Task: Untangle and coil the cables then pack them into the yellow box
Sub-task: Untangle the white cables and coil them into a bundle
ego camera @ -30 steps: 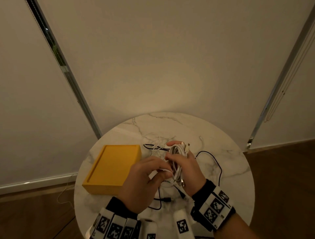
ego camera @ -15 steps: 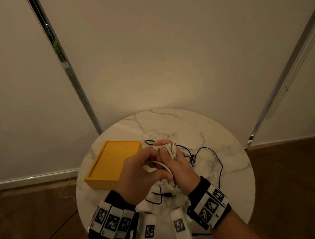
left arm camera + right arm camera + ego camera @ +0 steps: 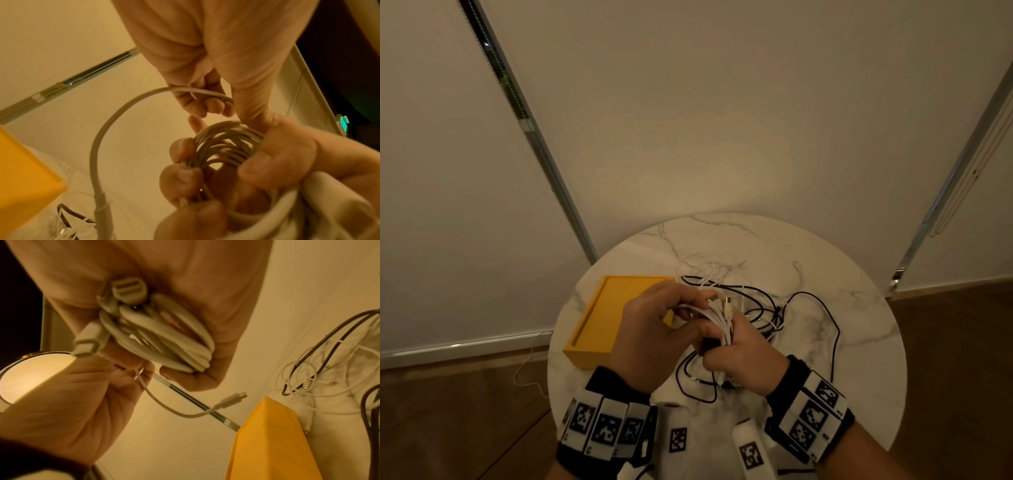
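Head view: right hand (image 3: 739, 356) gripping white cable coil (image 3: 722, 320) above table (image 3: 859, 342); left hand (image 3: 650, 329) pinching its loose end; yellow box (image 3: 599, 318) lying just left, partly hidden.
Left wrist view: fingers (image 3: 180, 177) curling round coil (image 3: 224, 146); palm blurred.
Right wrist view: loose cables (image 3: 320, 369) tangling beside box (image 3: 267, 443), cut off.

**No readable text in view**

No words, brand names or numbers can be read in any of the three views. The only printed marks are black-and-white square code patterns on the white blocks of the wristbands (image 3: 602, 426), which carry no legible letters. In the left wrist view a small green lit sign (image 3: 343, 122) shows far off at the right edge, too blurred to read.
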A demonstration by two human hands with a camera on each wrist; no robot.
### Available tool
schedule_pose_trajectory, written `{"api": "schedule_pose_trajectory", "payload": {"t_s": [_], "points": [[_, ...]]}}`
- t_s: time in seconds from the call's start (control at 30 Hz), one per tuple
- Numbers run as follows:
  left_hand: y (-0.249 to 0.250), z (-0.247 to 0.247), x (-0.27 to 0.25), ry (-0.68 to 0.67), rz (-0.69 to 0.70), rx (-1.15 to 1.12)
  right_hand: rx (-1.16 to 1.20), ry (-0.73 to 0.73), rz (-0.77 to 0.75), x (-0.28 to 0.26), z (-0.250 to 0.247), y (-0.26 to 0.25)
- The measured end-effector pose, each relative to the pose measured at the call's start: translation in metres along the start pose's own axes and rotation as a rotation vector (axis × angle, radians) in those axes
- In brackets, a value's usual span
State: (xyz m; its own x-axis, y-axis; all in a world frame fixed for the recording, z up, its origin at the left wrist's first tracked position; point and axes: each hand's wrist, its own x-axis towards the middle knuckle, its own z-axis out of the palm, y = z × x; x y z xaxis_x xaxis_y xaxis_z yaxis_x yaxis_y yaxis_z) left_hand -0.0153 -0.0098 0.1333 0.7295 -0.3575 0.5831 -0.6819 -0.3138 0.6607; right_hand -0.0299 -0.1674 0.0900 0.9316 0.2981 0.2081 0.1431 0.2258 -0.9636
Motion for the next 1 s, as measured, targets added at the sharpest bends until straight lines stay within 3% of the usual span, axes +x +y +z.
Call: {"api": "schedule_pose_trajectory", "payload": {"t_s": [0.17,0.27,0.4,0.53,0.63,0.83,1.0], "points": [[-0.005,0.007,0.0,0.112,0.041,0.087,0.113,0.163,-0.025,0.0,0.002,0.001],[-0.012,0.008,-0.003,0.095,0.044,0.091,0.161,0.216,-0.024,0.0,-0.003,-0.003],[-0.004,0.014,-0.002,0.126,0.065,0.046,0.056,0.195,-0.07,0.001,0.002,-0.002],[0.006,0.022,0.001,0.191,-0.021,-0.005,0.002,0.223,-0.102,0.002,0.007,0.002],[0.007,0.022,0.0,0.162,-0.03,0.013,-0.011,0.232,-0.137,0.004,0.006,-0.001],[0.01,0.017,0.003,0.256,-0.019,0.188,-0.018,0.228,-0.066,0.001,0.004,-0.005],[0.008,0.019,0.001,0.178,0.004,0.178,0.082,0.214,-0.009,-0.001,-0.001,-0.01]]}}
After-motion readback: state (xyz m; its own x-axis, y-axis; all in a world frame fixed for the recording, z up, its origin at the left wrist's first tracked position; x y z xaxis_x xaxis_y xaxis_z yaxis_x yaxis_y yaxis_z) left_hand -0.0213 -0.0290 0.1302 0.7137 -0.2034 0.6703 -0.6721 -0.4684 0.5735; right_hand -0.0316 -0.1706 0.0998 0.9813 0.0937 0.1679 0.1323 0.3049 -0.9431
